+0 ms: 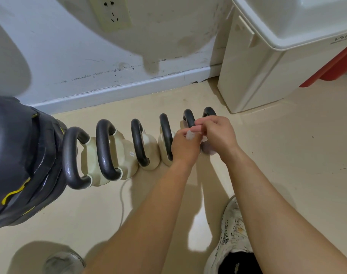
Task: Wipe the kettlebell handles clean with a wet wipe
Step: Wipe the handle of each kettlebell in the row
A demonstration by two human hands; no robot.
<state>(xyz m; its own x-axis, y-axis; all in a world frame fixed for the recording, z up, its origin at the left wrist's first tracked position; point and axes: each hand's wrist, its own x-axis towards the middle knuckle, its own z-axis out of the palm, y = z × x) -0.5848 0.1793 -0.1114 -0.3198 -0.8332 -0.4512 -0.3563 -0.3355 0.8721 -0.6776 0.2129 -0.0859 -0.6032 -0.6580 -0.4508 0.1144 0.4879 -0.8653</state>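
now pinching a small crumpled wet wipe [190, 135] between left hand [185, 149] and right hand [218, 135], fingers of both curled on it, hands touching; held right at the fifth kettlebell handle [189, 118] in a row of six kettlebells [109, 151]; standing on the floor [287, 155] along the wall [69, 66]; dark bag [20, 165] far left; white cabinet [247, 76] behind; white shoe [228, 234] under the right forearm

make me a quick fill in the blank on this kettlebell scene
1. The floor row has ___ kettlebells.
2. Their handles are coloured ___.
3. The left hand and right hand pinch a wipe coloured ___.
Missing: six; black; white.
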